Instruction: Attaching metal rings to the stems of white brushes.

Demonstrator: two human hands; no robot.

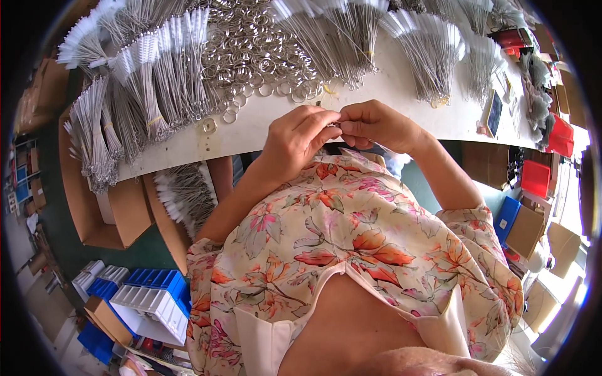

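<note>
My left hand (300, 138) and my right hand (380, 127) meet at the table's near edge, fingertips touching. Thumb and forefinger are pinched together on each. Between them a small metallic glint shows, but the fingers hide most of it and I cannot make out its kind. Just beyond the hands lies a big heap of silver split rings (257, 50), with a few loose rings (230, 116) strayed toward me. Bundles of thin wire-handled brushes with white bristles flank the heap, one brush bundle (153, 81) on the left and another brush bundle (433, 53) on the right.
The white table (251, 116) curves across the top. A dark flat device (495, 114) lies at its right end. Below left stand an open cardboard box (119, 213), more brushes (187, 194) and white and blue plastic bins (150, 304). Red bins (536, 178) and boxes stand at right.
</note>
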